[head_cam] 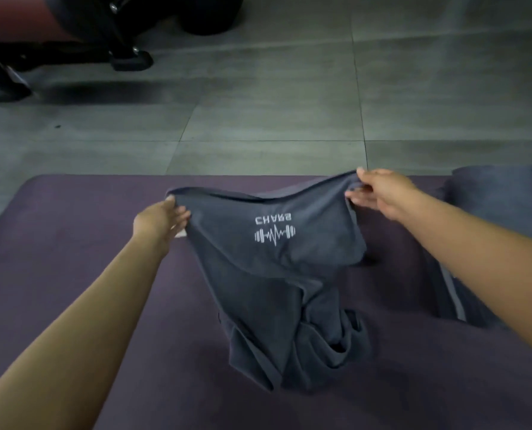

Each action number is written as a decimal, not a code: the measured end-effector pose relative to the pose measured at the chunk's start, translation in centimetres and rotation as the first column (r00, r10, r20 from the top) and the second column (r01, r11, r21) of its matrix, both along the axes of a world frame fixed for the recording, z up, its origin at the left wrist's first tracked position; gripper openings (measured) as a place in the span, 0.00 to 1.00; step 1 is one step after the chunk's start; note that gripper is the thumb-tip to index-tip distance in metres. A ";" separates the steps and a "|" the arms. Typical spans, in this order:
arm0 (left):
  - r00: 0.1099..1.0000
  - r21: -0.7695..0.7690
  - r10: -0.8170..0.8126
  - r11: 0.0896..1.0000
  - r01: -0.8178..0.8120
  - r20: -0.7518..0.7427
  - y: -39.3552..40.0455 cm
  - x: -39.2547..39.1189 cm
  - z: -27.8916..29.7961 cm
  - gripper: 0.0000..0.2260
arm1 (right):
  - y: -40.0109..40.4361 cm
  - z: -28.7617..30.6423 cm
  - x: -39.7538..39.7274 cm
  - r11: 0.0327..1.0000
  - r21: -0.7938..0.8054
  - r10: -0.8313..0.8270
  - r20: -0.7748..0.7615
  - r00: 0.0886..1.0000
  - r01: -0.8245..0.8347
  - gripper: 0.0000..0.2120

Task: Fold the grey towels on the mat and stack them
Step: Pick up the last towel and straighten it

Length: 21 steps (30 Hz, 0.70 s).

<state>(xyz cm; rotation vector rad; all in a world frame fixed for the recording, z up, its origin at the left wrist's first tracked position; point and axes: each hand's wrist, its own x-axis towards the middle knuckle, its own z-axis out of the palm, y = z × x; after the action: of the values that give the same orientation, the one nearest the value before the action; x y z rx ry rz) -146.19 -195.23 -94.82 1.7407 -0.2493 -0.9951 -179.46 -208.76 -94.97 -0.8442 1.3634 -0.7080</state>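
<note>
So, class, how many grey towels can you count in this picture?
2 for certain. One towel hangs between the left hand and right hand, its lower end bunched on the mat. Another lies at the right edge; more may be hidden there.

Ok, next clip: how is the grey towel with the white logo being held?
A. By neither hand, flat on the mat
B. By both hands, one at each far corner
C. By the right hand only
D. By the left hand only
B: the left hand and right hand each pinch a far corner of the grey towel, whose near end lies bunched on the purple mat.
</note>
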 end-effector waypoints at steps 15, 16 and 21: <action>0.713 0.276 -0.619 0.786 0.554 0.329 4.1 -9.1 -5.7 0.21 | 7.1 -5.9 0.3 0.847 0.132 0.519 -0.411 0.749 -0.515 0.17; 0.662 0.280 -0.664 0.748 0.602 0.348 5.7 -10.2 -6.1 0.18 | 8.2 -6.6 -0.2 0.818 0.175 0.560 -0.463 0.687 -0.548 0.16; 0.109 0.469 -0.897 0.323 0.822 0.428 12.3 -13.3 -8.9 0.24 | 12.9 -9.1 -2.0 0.699 0.427 0.713 -0.470 0.520 -0.573 0.16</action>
<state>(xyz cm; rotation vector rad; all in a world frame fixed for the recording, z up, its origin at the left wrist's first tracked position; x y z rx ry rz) -159.49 -182.95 -103.76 1.9475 -1.9559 -1.1417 -181.45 -195.83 -104.10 -1.3695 1.4814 0.3674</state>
